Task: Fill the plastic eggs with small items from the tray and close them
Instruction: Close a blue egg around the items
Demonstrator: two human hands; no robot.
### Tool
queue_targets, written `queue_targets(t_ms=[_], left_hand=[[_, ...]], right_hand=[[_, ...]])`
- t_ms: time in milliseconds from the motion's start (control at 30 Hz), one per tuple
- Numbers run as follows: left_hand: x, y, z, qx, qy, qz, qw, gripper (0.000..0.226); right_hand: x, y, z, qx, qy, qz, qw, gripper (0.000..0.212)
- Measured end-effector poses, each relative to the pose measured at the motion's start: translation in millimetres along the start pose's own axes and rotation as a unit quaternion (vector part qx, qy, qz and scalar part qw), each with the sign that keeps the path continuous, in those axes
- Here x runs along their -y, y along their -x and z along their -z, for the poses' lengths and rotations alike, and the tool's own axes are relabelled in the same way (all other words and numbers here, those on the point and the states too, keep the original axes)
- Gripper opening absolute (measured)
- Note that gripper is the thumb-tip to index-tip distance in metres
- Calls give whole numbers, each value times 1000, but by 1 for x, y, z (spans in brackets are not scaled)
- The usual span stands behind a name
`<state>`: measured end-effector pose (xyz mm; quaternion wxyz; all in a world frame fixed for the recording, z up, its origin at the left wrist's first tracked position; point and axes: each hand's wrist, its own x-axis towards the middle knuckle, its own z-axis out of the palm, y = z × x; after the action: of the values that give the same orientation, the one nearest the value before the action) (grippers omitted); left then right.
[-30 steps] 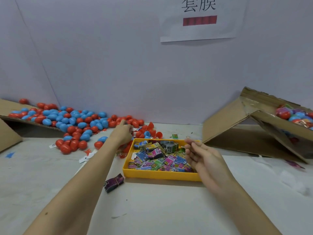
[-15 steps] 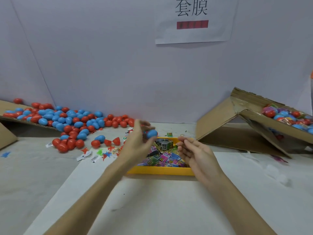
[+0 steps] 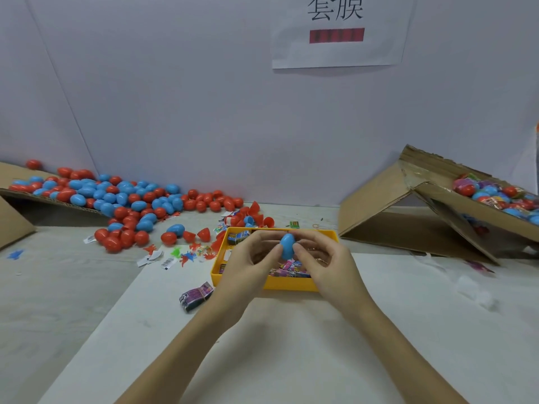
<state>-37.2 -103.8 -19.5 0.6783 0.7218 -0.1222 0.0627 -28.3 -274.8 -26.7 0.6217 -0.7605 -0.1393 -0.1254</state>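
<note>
Left hand (image 3: 250,258) has brought blue egg (image 3: 287,245) to right hand (image 3: 323,258), both hands pinching it.

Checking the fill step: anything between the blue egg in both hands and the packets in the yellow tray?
Nothing visible. Left hand and right hand pinch the blue egg right above the yellow tray; the packets lie uncovered beneath. The egg looks closed.

Paper sign (image 3: 338,33), white, fixed to the back wall (image 3: 189,97): two large black Chinese characters, 套膜, top edge cropped; beneath them a dark red bar, illegible. Packets in the yellow tray (image 3: 287,284) and loose labels: print too small to read.
</note>
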Motion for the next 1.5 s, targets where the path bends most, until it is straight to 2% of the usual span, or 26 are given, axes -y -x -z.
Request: queue_targets(t_ms=[100,233,300,400,500,633,700,767,833,933,1033,1133,1233,1300,1367,1433,1500], left_hand=[[-1,0,-1,-4,37,23,999,21],[0,-1,-5,-41,77,56,995,22],[1,-1,-3,-20,66,47,997,21],[-1,0,-3,60,82,43,994,22],[2,0,-3,50,83,44,994,22],[0,-2,0,35,84,44,995,26],[-1,-1,0,34,56,37,997,28],[0,0,-1,14,-33,-9,999,29],[-2,1,0,12,-113,-68,991,27],[-5,1,7,78,-172,-145,971,32],[-3,-3,15,47,-231,-171,957,30],[0,-6,22,-17,-225,-117,967,19],[6,-10,26,-64,-242,-91,964,19],[10,-13,27,-80,-257,-82,960,23],[13,-14,28,-85,-262,-73,959,25],[14,-15,29,-87,-260,-69,959,24],[16,-15,29,-88,-260,-66,959,24]], right_hand=[[2,3,-2,34,17,19,999,40],[3,5,-6,10,19,31,999,28],[2,4,-7,-14,12,19,1000,22],[0,5,-5,-44,25,9,999,19],[1,6,-4,-37,55,27,997,15],[3,7,-7,-17,73,65,995,29],[3,7,-8,-16,95,89,991,28],[3,6,-8,-25,72,73,994,21],[2,5,-6,-35,50,50,997,20],[1,3,-2,-22,17,34,999,18],[3,2,-3,-1,-4,10,1000,23],[-2,0,4,-17,116,32,993,40],[-7,-1,9,52,262,76,961,34],[-11,-1,7,122,364,70,921,36],[-15,0,4,148,443,84,880,39],[-15,1,2,128,446,97,881,39],[-15,1,2,88,399,107,906,32]])
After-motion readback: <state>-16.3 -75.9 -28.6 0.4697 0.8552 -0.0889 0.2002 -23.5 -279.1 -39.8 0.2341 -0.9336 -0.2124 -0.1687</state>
